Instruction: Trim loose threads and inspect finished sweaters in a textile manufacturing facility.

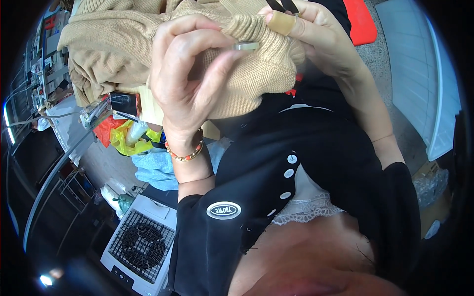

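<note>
A beige knitted garment (252, 81) with a ribbed edge is bunched up in front of my chest. My left hand (182, 69) is closed in a loose pinch at its left side, fingers bent against the knit. At that thumb's tip shows a small, pale, shiny flat piece (246, 46); I cannot tell what it is. My right hand (323, 37) grips the ribbed edge from the right, with a tan wrap (281, 23) around one digit. Black strips or handles (281, 6) show at the top beside the right fingers, cut off by the frame.
More beige knit (108, 39) lies spread to the far left. Below it are a dark box (125, 103), a yellow plastic bag (128, 140) and blue cloth (155, 170). A white fan unit (140, 239) stands lower left. A red seat (360, 22) and a pale panel (414, 74) are at right.
</note>
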Tool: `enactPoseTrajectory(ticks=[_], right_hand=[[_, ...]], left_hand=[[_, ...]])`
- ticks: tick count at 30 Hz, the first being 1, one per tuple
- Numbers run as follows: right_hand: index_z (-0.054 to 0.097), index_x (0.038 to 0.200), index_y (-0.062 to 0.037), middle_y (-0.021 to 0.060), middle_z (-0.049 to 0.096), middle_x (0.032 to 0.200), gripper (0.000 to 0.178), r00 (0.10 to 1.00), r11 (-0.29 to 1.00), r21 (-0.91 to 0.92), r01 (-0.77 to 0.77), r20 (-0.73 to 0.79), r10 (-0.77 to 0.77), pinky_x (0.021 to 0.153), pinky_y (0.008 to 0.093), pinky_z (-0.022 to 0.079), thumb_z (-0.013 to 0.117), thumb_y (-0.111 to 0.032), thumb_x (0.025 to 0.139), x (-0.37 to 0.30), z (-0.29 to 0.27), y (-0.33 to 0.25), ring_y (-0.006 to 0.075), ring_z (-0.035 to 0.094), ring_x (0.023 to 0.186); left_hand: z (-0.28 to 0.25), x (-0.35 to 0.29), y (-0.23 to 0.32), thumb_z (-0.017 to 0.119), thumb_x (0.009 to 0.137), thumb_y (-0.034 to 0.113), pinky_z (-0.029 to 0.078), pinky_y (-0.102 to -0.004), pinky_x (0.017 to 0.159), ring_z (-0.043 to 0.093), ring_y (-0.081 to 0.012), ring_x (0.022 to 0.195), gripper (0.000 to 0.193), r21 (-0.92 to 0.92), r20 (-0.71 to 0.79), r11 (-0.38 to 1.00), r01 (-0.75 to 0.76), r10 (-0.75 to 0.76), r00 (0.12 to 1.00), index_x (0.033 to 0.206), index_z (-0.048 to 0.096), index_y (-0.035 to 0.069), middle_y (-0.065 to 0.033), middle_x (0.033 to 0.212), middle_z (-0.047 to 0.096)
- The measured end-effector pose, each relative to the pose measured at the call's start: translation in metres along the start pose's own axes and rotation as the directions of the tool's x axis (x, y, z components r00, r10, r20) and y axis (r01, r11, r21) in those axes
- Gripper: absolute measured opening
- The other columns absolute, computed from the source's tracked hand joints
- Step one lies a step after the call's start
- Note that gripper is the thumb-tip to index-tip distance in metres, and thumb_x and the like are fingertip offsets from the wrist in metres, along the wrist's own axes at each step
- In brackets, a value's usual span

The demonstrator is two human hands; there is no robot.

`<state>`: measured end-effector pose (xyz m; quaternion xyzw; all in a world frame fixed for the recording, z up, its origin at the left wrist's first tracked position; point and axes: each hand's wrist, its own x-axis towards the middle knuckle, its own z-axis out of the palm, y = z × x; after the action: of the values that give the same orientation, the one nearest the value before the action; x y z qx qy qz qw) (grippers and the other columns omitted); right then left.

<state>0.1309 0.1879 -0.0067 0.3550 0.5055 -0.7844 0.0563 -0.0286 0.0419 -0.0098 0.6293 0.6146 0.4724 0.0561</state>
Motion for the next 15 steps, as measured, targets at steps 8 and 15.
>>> enactPoseTrajectory(ticks=[8, 15], right_hand=[[0.053, 0.125, 0.0107, 0.0183, 0.063, 0.119, 0.047, 0.383, 0.28, -0.587, 0.759, 0.055, -0.922, 0.074, 0.0256, 0.046, 0.069, -0.021, 0.094, -0.018, -0.019, 0.021, 0.0138, 0.059, 0.088], [0.068, 0.114, 0.0043, 0.0129, 0.066, 0.091, 0.035, 0.253, 0.14, -0.585, 0.799, 0.116, -0.96, 0.067, 0.029, 0.051, 0.078, -0.01, 0.083, -0.018, -0.005, 0.027, 0.021, 0.064, 0.077]], left_hand=[[0.001, 0.002, -0.004, 0.08, 0.073, 0.002, 0.051, -0.0287, 0.073, 0.063, -0.0206, 0.088, 0.022, -0.058, -0.037, 0.997, -0.053, 0.051, 0.998, 0.093, 0.07, 0.004, -0.0116, 0.098, 0.066], [0.003, 0.001, -0.005, 0.08, 0.073, 0.002, 0.051, -0.028, 0.072, 0.064, -0.0203, 0.087, 0.022, -0.089, -0.047, 0.996, -0.025, 0.021, 0.999, 0.092, 0.069, 0.003, -0.0115, 0.096, 0.066]])
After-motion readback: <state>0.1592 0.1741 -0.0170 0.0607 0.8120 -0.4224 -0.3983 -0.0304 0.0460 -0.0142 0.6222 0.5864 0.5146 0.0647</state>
